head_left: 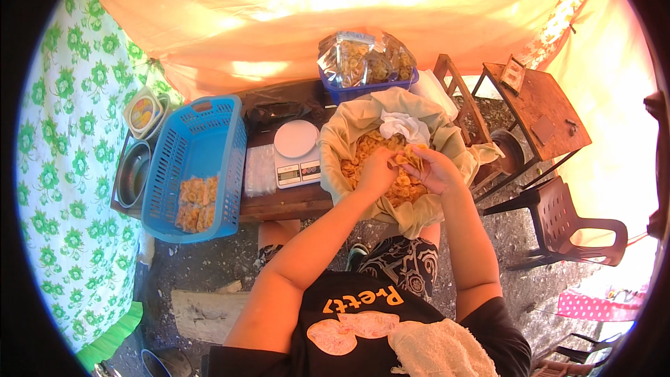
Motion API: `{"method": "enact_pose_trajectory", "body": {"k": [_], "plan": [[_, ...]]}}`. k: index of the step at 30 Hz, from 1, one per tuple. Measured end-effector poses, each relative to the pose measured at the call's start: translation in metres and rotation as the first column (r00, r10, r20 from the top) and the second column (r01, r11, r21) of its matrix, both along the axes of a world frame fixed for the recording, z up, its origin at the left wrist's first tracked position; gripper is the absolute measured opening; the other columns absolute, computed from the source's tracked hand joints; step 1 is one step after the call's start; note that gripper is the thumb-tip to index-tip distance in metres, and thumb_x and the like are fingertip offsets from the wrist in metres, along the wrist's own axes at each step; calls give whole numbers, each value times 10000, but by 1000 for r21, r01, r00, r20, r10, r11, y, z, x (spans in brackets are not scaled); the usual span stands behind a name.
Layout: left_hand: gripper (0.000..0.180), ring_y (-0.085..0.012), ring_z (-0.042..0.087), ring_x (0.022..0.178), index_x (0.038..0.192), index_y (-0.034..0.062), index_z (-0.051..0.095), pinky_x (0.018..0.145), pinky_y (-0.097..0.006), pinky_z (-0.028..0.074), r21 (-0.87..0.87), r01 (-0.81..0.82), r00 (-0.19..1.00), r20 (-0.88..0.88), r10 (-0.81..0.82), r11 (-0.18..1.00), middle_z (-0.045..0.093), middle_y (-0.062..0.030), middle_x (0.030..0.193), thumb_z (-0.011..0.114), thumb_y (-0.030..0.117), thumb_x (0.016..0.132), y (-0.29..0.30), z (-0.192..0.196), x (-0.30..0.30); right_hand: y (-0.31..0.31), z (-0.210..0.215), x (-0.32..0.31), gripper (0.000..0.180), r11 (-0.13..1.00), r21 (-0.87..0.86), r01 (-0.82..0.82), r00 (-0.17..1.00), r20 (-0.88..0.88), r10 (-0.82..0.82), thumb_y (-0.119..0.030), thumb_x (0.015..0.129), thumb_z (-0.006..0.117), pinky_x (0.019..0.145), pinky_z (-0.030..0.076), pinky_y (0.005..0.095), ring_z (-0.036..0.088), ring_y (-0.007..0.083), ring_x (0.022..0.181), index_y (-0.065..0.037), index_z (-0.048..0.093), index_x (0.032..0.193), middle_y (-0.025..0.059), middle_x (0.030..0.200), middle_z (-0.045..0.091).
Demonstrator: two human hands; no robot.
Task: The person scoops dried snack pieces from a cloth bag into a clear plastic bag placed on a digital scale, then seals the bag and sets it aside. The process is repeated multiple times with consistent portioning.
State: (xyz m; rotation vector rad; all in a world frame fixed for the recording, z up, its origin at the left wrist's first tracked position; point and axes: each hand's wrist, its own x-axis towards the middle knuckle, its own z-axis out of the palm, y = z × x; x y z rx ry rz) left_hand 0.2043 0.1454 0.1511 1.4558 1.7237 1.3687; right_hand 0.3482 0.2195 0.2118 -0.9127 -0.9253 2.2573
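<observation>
A wide container lined with a pale green cloth (333, 160) is heaped with thin orange-yellow chips (406, 190). Over the heap, my right hand (437, 171) grips a small bunch of chips between thumb and fingers. Right beside it, my left hand (377, 173) is closed and curled at the chips, its fingertips partly hidden. A crumpled white plastic bag (405, 128) rests on the chips just beyond both hands. To the left of the container stands a white digital kitchen scale (296, 153) with a round, bare platform.
A blue plastic basket (234, 160) at left holds several packed bags of chips (197, 204). Clear plastic bags (261, 169) lie next to the scale. Behind is a blue bin (333, 91) of filled bags. A metal pot (134, 174), wooden table (558, 115) and brown chair (558, 216) stand around.
</observation>
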Motion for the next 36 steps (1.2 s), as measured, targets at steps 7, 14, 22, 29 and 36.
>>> {"method": "enact_pose_trajectory", "body": {"k": [7,14,22,29,36], "plan": [[388,-208,607,739,1090,-11,628,675,-316,491,-10,-21,1000,-1,21,1000,541,-128,1016,673,-34,705,-1,0,3,7,6,-2,219,998,51,-27,999,40,25,-99,905,583,938,510,407,563,180,1039,-2,544,1097,77,1157,531],[436,-205,584,769,1128,-38,590,706,-313,482,-20,-68,997,27,69,997,524,-129,1034,677,-7,702,4,-5,-1,22,-4,-6,266,974,75,-214,976,60,210,-44,873,553,978,457,423,536,213,1056,20,569,1131,99,1142,539],[416,-205,562,784,1128,-27,609,724,-310,474,37,-57,996,-66,59,998,528,-116,1034,639,-6,713,6,6,-27,12,11,-2,373,873,405,-271,910,404,95,-49,837,585,885,491,362,564,263,1077,27,553,1201,151,1208,550],[386,-210,592,821,1136,22,642,760,-310,488,-41,76,996,-54,-78,996,562,-106,1050,613,39,752,6,28,-60,-23,-44,-1,416,151,495,-856,422,836,-352,-98,774,650,730,515,336,633,230,896,-56,594,1184,162,1019,605],[287,-272,616,949,1020,13,684,829,-341,482,-127,75,997,27,-73,989,625,-160,1036,623,64,744,-3,31,-65,1,-33,5,331,442,555,-704,576,811,-102,-64,744,669,695,497,312,616,209,758,-48,651,1074,121,767,624]]}}
